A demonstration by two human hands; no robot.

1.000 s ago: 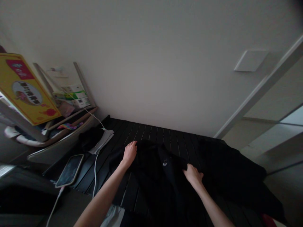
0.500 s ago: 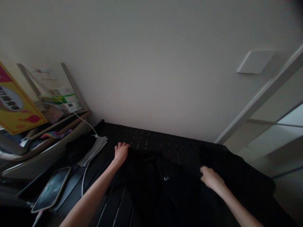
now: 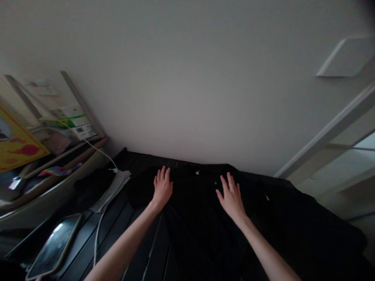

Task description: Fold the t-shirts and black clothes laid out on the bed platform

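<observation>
A black garment [image 3: 196, 218] lies spread over the black slatted table [image 3: 140, 253], and its outline merges with the dark boards. Small white marks show near its far edge; their kind is too small to tell. Over the left part of the cloth, my left hand [image 3: 162, 190] rests with fingers spread, palm down. My right hand [image 3: 232, 199] is likewise flat on the cloth to the right, thumb and fingers apart. Neither hand grips anything. More black cloth [image 3: 316, 230] extends to the right, and I cannot tell whether it is the same piece.
A phone [image 3: 55, 246] lies at the table's left. Beside it are a folded grey cloth [image 3: 113, 191] and a white cable [image 3: 96, 238]. Farther left stand a cluttered bin-like holder [image 3: 88, 164] and a yellow printed bag or board [image 3: 20, 144]. A pale wall [image 3: 187, 86] rises behind the table.
Both hands have opened and flattened onto the cloth; before, the right was closed at its edge. They are closer together, and the garment now reaches farther toward the wall. The view has shifted slightly.
</observation>
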